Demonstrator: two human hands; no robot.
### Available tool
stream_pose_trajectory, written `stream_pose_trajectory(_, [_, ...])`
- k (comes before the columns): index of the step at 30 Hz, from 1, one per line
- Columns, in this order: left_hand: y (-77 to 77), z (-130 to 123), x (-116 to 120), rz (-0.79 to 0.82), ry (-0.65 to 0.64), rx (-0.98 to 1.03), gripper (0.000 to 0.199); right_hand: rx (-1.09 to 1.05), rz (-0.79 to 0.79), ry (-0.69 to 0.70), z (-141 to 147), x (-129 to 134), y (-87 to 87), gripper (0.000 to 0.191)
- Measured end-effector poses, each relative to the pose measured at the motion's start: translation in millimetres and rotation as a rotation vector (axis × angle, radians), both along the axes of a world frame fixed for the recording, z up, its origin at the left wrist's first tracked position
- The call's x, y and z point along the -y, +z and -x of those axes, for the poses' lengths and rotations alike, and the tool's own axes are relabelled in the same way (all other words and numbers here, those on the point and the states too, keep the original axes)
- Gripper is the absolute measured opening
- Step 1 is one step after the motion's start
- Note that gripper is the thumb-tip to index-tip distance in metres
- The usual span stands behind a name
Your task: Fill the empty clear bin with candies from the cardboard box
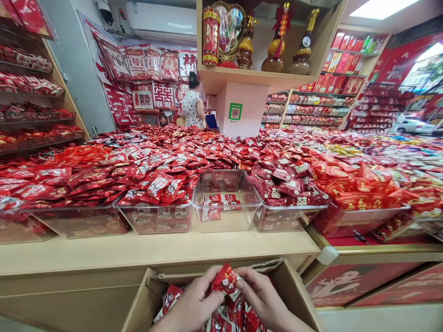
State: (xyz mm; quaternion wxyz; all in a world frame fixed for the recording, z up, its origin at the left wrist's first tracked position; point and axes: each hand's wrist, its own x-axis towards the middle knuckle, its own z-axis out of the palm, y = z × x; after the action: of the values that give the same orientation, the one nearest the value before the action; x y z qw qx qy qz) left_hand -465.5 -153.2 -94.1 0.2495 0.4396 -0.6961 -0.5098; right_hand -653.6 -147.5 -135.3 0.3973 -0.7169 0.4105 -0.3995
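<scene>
Over an open cardboard box [300, 295], my left hand [202, 293] and my right hand [258, 293] pinch a red candy packet [224, 280] between them. White cartoon figures are printed on its front. More red packets [221, 320] of similar look lie in the box below, partly covered by my hands and wrists. Behind the box, a clear plastic bin [226, 216] stands on the counter with a few red and white packets [212, 214] flat on its bottom. My hands are apart from that bin.
Heaped bins flank the clear one: red packets [162, 186] left, maroon packets [287, 184] right, orange-red packets [367, 189] farther right. The pale counter edge [155, 251] runs behind the box. A pillar [238, 103] carries a shelf of bottles overhead. A person [193, 108] in a dotted top stands at the back.
</scene>
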Motion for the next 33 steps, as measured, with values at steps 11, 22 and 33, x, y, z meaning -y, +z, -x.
stream_pose_trajectory(11, [-19.2,12,4,-0.313,0.164,-0.235,0.037,0.166,-0.108,-0.038,1,1,-6.4,0.026])
stream_pose_trajectory(22, [-15.3,11,1,-0.289,0.087,-0.188,0.035,-0.021,-0.009,-0.053,1,1,-0.7,0.023])
stream_pose_trajectory(33, [-25.5,14,0,-0.082,0.008,-0.222,0.049,0.38,-0.288,-0.05,-7,2,-5.0,0.025])
